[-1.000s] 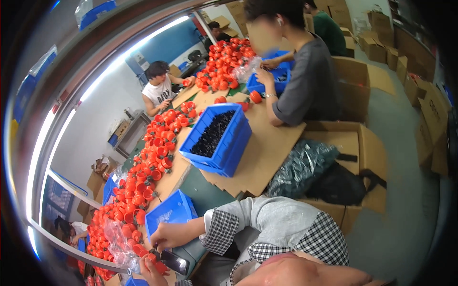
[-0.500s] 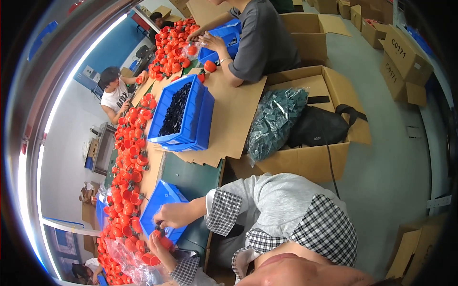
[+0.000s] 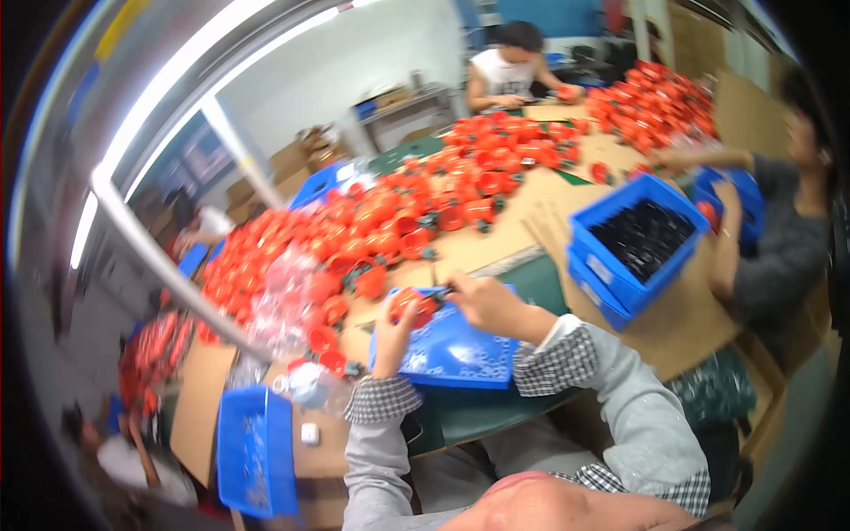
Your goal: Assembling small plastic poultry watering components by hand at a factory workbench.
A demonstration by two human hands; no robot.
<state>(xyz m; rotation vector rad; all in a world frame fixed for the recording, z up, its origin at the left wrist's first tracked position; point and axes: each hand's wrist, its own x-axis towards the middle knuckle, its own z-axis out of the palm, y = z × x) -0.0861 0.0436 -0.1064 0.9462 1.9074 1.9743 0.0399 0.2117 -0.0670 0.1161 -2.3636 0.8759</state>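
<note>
My left hand (image 3: 395,334) is closed round an orange-red, cup-shaped plastic part (image 3: 418,306). From the other side, my right hand (image 3: 485,303) pinches a small dark piece (image 3: 445,292) against that part; blur hides its exact shape. Both hands are over a blue plastic bin (image 3: 465,358) that has small clear bits scattered in it. Just beyond my hands spreads a long heap of similar orange-red parts (image 3: 372,217), many with dark green clips on them.
To the right stands a stacked blue bin (image 3: 589,265) of small black pieces (image 3: 645,237). Clear plastic bags (image 3: 288,288) lie left of my hands, above another blue bin (image 3: 257,398). Co-workers sit at the far side (image 3: 509,75) and the right (image 3: 779,239).
The whole view has turned and levelled, so the table now runs across it. My hands still hold the orange-red part together over the blue bin.
</note>
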